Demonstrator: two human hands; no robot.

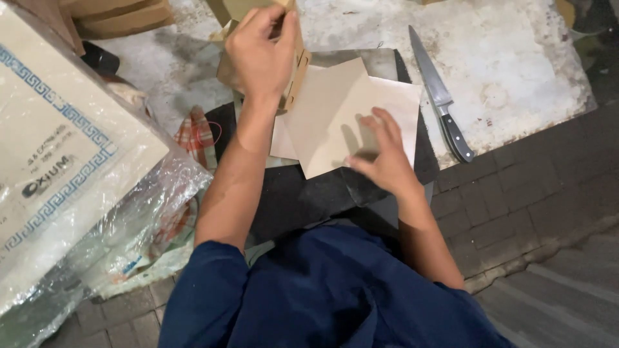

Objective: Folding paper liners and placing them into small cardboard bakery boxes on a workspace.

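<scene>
My left hand [261, 51] is raised at the top centre, fingers pinched on a folded brown cardboard box [295, 72] that it holds up on edge. My right hand [382, 154] lies lower right, fingers spread, pressing on a stack of beige paper sheets [335, 109]. The sheets rest on a dark mat [303, 193] in front of me. My blue-clad lap fills the bottom of the view.
A long kitchen knife [440, 96] with a black handle lies on the stained white slab [516, 64] to the right. A large plastic-wrapped printed pack [64, 167] crowds the left. More cardboard [116, 16] is stacked top left. Dark paving bricks [529, 193] lie at right.
</scene>
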